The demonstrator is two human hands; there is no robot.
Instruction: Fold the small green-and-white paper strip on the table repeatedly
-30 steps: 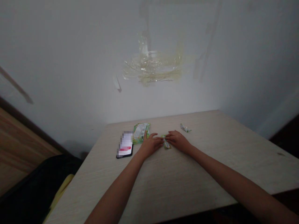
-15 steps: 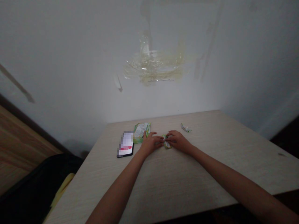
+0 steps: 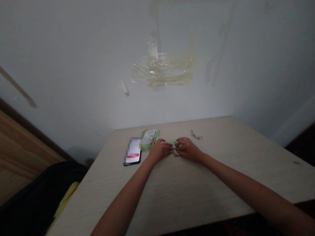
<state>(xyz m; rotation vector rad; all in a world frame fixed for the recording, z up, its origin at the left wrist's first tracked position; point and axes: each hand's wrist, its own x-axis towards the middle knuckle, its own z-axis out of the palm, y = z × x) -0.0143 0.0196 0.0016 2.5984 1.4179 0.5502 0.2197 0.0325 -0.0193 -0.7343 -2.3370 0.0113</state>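
Between my two hands, a small green and white wrapper (image 3: 176,152) rests low over the table, partly covered by my fingers. My left hand (image 3: 159,151) grips its left side with fingertips pinched together. From the other side, my right hand (image 3: 189,149) pinches the same wrapper. Just behind my left hand lies a flat green packet (image 3: 149,137) with a printed white panel. A phone (image 3: 133,154) with a lit, partly blurred screen lies beside the packet on the left. Beyond my right hand is a twisted green and white wrapper (image 3: 196,134).
The pale wood-look table (image 3: 192,190) meets a white wall (image 3: 98,82) at its back edge. Peeling clear tape (image 3: 164,70) clings to the wall. At the lower left, a black item (image 3: 44,186) and a yellow cloth (image 3: 65,198) sit beside the table.
Both hands stay in nearly the same place on the small wrapper. The wrapper's visible lower end looks slightly shorter and shifted. Everything else lies as before.
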